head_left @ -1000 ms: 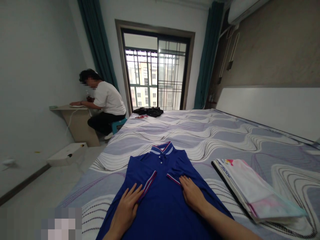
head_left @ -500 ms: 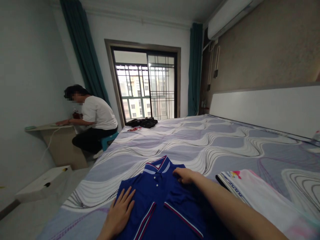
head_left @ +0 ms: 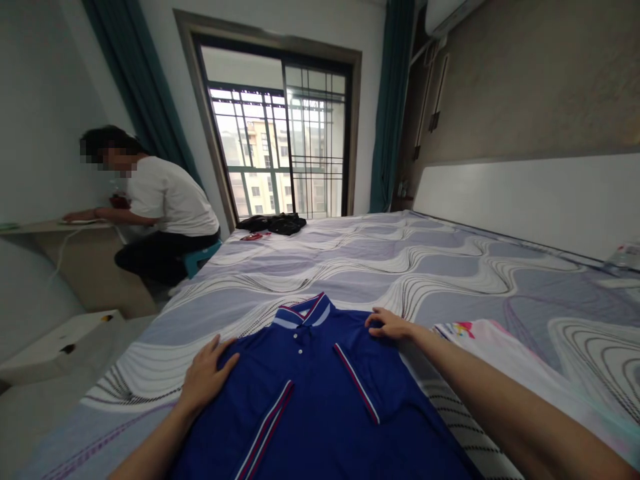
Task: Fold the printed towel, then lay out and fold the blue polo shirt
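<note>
A blue polo shirt (head_left: 320, 400) lies front up on the bed, its collar pointing away from me. Both short sleeves, trimmed in white and red, are folded inward over its front. At the left shoulder edge rests my left hand (head_left: 205, 377), thumb and fingers apart. My right hand (head_left: 393, 325) touches the opposite shoulder, its fingers bent and slightly apart on the cloth. The shirt's lower part runs out of view at the bottom.
White and pink folded cloth (head_left: 505, 360) lies to the right, partly behind my right forearm. The patterned bedsheet (head_left: 360, 267) stretches toward the window. Black items (head_left: 280, 224) sit at the far edge. A person (head_left: 170, 200) in a white top sits at a desk (head_left: 100, 260) on the left.
My left hand has shifted outward from the shirt's front to its shoulder edge. The right hand moved slightly outward, and the shirt's sides look more spread. The view has tilted down.
</note>
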Demonstrator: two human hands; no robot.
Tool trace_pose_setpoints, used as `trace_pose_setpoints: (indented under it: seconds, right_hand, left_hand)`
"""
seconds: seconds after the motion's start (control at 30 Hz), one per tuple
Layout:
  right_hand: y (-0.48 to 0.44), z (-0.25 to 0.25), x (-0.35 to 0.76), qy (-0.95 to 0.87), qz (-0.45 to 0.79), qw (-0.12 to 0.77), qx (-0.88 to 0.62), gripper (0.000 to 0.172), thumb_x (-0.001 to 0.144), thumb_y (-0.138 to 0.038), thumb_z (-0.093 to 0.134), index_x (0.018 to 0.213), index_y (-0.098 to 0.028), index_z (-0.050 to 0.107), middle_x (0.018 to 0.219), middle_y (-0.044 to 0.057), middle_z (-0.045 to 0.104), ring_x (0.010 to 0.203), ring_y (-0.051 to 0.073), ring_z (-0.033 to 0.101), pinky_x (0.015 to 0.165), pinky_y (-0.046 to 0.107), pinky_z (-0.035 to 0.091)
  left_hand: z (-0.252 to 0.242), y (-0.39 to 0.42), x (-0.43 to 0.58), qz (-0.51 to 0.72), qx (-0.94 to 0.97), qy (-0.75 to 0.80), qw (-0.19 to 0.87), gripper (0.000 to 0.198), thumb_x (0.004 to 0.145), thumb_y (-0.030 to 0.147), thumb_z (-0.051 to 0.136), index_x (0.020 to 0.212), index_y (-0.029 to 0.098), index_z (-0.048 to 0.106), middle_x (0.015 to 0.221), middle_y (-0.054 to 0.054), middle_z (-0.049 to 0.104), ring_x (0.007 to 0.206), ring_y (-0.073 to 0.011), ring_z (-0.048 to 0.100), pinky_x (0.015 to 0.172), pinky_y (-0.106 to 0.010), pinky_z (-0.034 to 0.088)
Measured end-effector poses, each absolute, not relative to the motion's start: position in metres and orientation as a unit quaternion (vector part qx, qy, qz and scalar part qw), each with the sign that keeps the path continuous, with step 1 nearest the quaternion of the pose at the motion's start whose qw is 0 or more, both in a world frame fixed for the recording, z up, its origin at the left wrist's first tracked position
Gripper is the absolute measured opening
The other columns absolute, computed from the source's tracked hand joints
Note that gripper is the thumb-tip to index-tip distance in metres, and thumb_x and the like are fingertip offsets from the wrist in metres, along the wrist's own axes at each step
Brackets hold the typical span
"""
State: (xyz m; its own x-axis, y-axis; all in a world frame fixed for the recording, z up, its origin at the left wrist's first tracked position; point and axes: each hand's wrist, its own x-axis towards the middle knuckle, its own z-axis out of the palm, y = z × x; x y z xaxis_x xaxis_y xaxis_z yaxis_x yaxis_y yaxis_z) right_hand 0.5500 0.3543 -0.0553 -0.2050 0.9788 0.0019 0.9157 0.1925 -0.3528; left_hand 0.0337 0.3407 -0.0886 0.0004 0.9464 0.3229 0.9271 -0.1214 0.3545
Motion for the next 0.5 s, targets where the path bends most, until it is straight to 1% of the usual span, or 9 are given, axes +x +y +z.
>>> trace_pose_setpoints:
  seconds: [0.03, 0.1, 0.13, 0.2, 0.27, 0.33, 0.43, 0.5]
  right_hand:
    - [0.352, -0.062, 0.549, -0.762, 0.147, 0.121, -0.619, 0.03, 0.077, -0.035, 0.066, 0.105, -0.025, 0.071, 0.143, 0.009, 0.049, 0.131, 0.026, 0.044, 0.105, 0.039, 0.035]
    - [0.35, -0.074, 0.548, -0.752, 0.154, 0.142, -0.625, 0.029, 0.077, -0.034, 0.066, 0.104, -0.025, 0.071, 0.148, 0.009, 0.043, 0.135, 0.027, 0.039, 0.107, 0.042, 0.03]
    - [0.35, -0.079, 0.548, -0.747, 0.156, 0.152, -0.628, 0.027, 0.077, -0.033, 0.065, 0.103, -0.025, 0.07, 0.149, 0.009, 0.041, 0.136, 0.027, 0.037, 0.109, 0.044, 0.027]
    - [0.352, -0.086, 0.549, -0.739, 0.161, 0.171, -0.631, 0.025, 0.078, -0.032, 0.064, 0.102, -0.024, 0.07, 0.151, 0.009, 0.039, 0.138, 0.027, 0.035, 0.11, 0.046, 0.024]
    - [0.355, -0.089, 0.549, -0.735, 0.167, 0.189, -0.629, 0.029, 0.079, -0.033, 0.063, 0.106, -0.024, 0.068, 0.151, 0.01, 0.039, 0.139, 0.026, 0.034, 0.112, 0.046, 0.022]
    - [0.354, -0.087, 0.547, -0.731, 0.175, 0.208, -0.627, 0.042, 0.081, -0.038, 0.062, 0.119, -0.022, 0.063, 0.151, 0.013, 0.039, 0.14, 0.026, 0.032, 0.114, 0.045, 0.02]
    - [0.33, -0.079, 0.545, -0.722, 0.188, 0.23, -0.625, 0.063, 0.085, -0.048, 0.054, 0.14, -0.018, 0.046, 0.154, 0.016, 0.032, 0.142, 0.026, 0.029, 0.115, 0.045, 0.021]
    - [0.296, -0.075, 0.548, -0.725, 0.211, 0.247, -0.607, 0.071, 0.087, -0.053, 0.049, 0.148, -0.021, 0.033, 0.159, 0.013, 0.022, 0.144, 0.024, 0.025, 0.114, 0.043, 0.024]
  left_hand:
    - [-0.087, 0.347, 0.031, 0.247, 0.706, 0.663, 0.03, 0.052, 0.08, 0.059, 0.046, 0.112, 0.025, 0.067, 0.143, -0.009, 0.052, 0.131, -0.0328, 0.047, 0.11, -0.052, 0.035]
    - [-0.085, 0.36, 0.025, 0.257, 0.7, 0.664, 0.052, 0.041, 0.077, 0.058, 0.05, 0.09, 0.025, 0.07, 0.137, -0.007, 0.059, 0.126, -0.0321, 0.051, 0.108, -0.051, 0.037]
    - [-0.084, 0.365, 0.022, 0.265, 0.695, 0.666, 0.061, 0.039, 0.077, 0.056, 0.049, 0.084, 0.024, 0.069, 0.134, -0.007, 0.061, 0.123, -0.0313, 0.053, 0.107, -0.049, 0.039]
    - [-0.086, 0.374, 0.017, 0.282, 0.685, 0.667, 0.078, 0.038, 0.078, 0.054, 0.046, 0.081, 0.022, 0.067, 0.13, -0.009, 0.064, 0.119, -0.029, 0.057, 0.105, -0.045, 0.042]
    - [-0.087, 0.379, 0.014, 0.301, 0.675, 0.666, 0.094, 0.038, 0.078, 0.053, 0.046, 0.083, 0.022, 0.066, 0.128, -0.01, 0.065, 0.117, -0.0275, 0.059, 0.104, -0.042, 0.043]
    - [-0.087, 0.38, 0.014, 0.321, 0.668, 0.663, 0.11, 0.04, 0.075, 0.055, 0.05, 0.089, 0.021, 0.067, 0.127, -0.01, 0.066, 0.117, -0.0275, 0.059, 0.106, -0.042, 0.042]
    - [-0.082, 0.368, 0.017, 0.352, 0.658, 0.651, 0.143, 0.054, 0.072, 0.059, 0.054, 0.108, 0.02, 0.066, 0.129, -0.01, 0.065, 0.122, -0.0275, 0.057, 0.109, -0.043, 0.04]
    - [-0.079, 0.349, 0.016, 0.371, 0.65, 0.642, 0.167, 0.06, 0.074, 0.058, 0.051, 0.118, 0.018, 0.062, 0.137, -0.012, 0.059, 0.127, -0.0271, 0.053, 0.111, -0.043, 0.039]
